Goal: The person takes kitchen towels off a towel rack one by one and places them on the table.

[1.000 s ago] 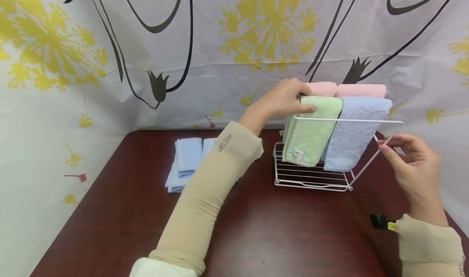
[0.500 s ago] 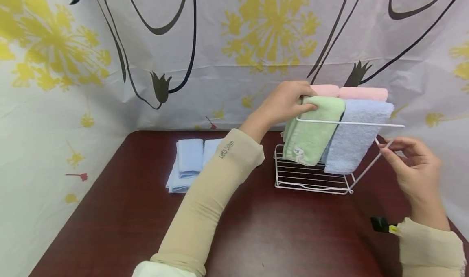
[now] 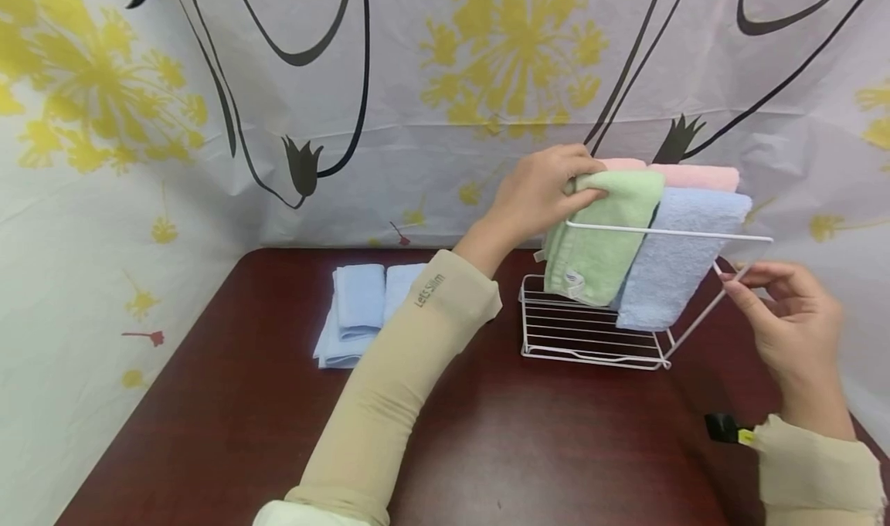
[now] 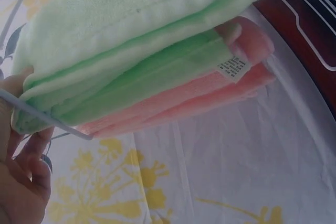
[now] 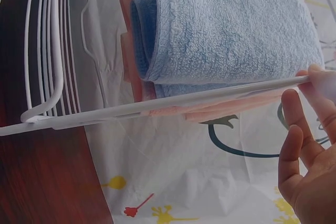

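Note:
My left hand (image 3: 538, 190) pinches the top fold of a green towel (image 3: 608, 256), thumb in front and fingers behind. The towel hangs over a bar of a white wire rack (image 3: 556, 354), its lower end above the rack's slatted base. To its right drapes a blue towel (image 3: 684, 263), with folded pink towels (image 3: 698, 177) behind both. In the left wrist view, the green towel (image 4: 131, 30) shows several layers and a label. My right hand (image 3: 796, 317) pinches the rack's sloping side wire; in the right wrist view, thumb and index finger grip that wire (image 5: 210, 97).
Folded light blue cloths (image 3: 360, 302) lie on the dark red table (image 3: 528, 449) to the left, partly hidden by my left sleeve (image 3: 396, 371). A flower-printed sheet (image 3: 389, 86) hangs close behind the table. A small black object (image 3: 721, 428) is by my right cuff.
The green towel has risen slightly and shifted right with my left hand. My right hand keeps its hold on the side wire, and the blue and pink towels stay where they hang.

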